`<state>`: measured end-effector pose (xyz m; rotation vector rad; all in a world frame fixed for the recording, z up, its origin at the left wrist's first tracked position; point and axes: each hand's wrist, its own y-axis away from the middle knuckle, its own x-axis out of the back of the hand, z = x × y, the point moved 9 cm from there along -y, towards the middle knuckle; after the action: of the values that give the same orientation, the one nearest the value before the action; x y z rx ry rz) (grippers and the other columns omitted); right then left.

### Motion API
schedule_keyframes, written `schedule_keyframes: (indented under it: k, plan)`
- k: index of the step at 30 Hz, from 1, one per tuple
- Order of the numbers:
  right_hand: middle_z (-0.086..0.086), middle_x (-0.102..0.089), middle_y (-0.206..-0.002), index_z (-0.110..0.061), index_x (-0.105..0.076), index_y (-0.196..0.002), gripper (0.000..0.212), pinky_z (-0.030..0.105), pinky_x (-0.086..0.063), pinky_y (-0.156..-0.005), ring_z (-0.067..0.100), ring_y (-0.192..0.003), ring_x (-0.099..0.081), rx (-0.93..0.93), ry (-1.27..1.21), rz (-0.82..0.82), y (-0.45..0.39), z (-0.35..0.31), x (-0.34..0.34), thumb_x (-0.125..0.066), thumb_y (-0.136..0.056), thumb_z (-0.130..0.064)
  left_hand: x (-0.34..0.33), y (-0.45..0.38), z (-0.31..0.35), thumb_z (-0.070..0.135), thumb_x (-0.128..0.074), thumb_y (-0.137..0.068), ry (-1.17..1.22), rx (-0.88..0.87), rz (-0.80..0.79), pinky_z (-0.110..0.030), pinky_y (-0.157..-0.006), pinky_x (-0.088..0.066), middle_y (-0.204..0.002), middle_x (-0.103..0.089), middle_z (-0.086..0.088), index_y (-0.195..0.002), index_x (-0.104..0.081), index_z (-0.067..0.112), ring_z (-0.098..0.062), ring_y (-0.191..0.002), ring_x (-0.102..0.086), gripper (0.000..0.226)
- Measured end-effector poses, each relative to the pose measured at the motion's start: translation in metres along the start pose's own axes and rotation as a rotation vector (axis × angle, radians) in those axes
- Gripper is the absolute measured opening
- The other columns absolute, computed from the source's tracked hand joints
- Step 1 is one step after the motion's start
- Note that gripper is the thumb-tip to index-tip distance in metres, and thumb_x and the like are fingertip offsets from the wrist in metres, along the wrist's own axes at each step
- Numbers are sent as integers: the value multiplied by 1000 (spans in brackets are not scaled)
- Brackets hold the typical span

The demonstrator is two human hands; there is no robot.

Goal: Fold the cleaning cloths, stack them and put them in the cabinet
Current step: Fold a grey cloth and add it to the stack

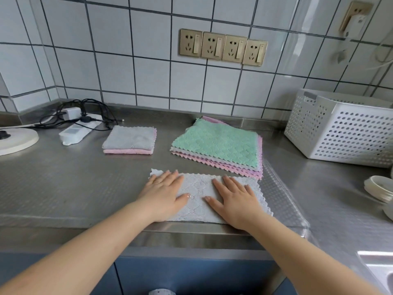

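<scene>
Steel desk (63,188): grey cloth (202,199), half-folded at front edge, is being pressed flat by left hand (163,194) and right hand (236,201), fingers straight and spread. Folded pile (129,140) is holding two; unfolded stack (217,147) is waiting behind; nothing is being put away yet.

Perforated white basket (344,133) rt, power strip (79,129) w/ cables left, wall sockets (223,47), plates (380,188).

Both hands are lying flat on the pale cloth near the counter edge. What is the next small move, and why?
Probably fold it in half again, one end over the other. The pale cloth lies as a long strip under the flat left hand and right hand, still wider than the folded stack.
</scene>
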<state>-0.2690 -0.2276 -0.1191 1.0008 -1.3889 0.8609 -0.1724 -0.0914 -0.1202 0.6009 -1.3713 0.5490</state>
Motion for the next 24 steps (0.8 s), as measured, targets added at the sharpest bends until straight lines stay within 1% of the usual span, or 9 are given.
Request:
schedule_keyframes:
  k: [5,10,12,13,15,17,19,22,24]
  plan:
    - [-2,-1,-160,-32,-2,-151,76,45,-3,-120,18,-147,2,-78,13,-24,5,38,2,-12,-87,-72,1,4,-25,57,-17,-95,40,85,-39,-50,-117,5,-158,8,8,-150,-2,28,-13,-146,9,65]
    - [-3,-2,-160,-31,-6,-151,73,48,-6,-119,18,-147,-3,-144,-32,-25,7,61,4,-15,-90,-69,3,5,-31,56,-16,-95,31,109,-42,-54,-115,8,-159,6,6,-151,-4,26,-14,-146,9,64]
    - [-3,-9,-159,-30,-15,-150,69,51,-5,-118,19,-147,-7,-130,-9,10,5,62,9,-21,-91,-66,15,7,-13,47,-23,-98,-27,45,51,-51,-116,7,-159,-7,4,-149,-17,24,-15,-146,0,56]
    - [-3,-15,-158,-30,-24,-148,65,52,-5,-117,19,-146,-10,-114,-1,55,4,61,14,-27,-92,-63,23,11,4,41,-30,-99,-32,-35,135,-49,-117,3,-157,-19,4,-146,-27,24,-14,-145,-10,51]
    - [-5,-33,-151,-34,-45,-137,47,53,-10,-116,16,-142,-23,-59,-5,183,4,58,29,-40,-94,-53,39,29,51,32,-42,-96,48,-269,296,-40,-117,-16,-141,-47,4,-134,-50,24,-15,-133,-38,39]
    - [-12,-51,-135,-36,-60,-121,30,51,-17,-114,12,-131,-41,14,-36,255,6,52,39,-47,-94,-41,40,47,97,31,-47,-91,69,-482,357,-37,-99,-42,-113,-65,2,-112,-66,23,-20,-107,-57,30]
    - [-15,-59,-125,-35,-65,-115,26,43,-25,-110,7,-123,-47,107,-43,218,8,42,39,-48,-94,-33,31,56,127,31,-51,-87,16,-585,375,-36,-78,-52,-95,-66,0,-98,-70,20,-24,-90,-60,24]
    - [-13,-60,-126,-29,-63,-120,29,33,-34,-104,8,-121,-49,202,-28,148,11,34,36,-47,-96,-28,26,54,140,19,-65,-79,-12,-609,405,-28,-56,-47,-79,-61,1,-80,-68,20,-23,-76,-60,4]
    - [-10,-60,-125,-27,-63,-121,30,33,-37,-103,10,-119,-51,203,-45,139,13,37,36,-46,-96,-26,24,52,141,6,-72,-63,-39,-617,422,-22,-48,-39,-69,-56,3,-68,-60,21,-20,-66,-58,19]
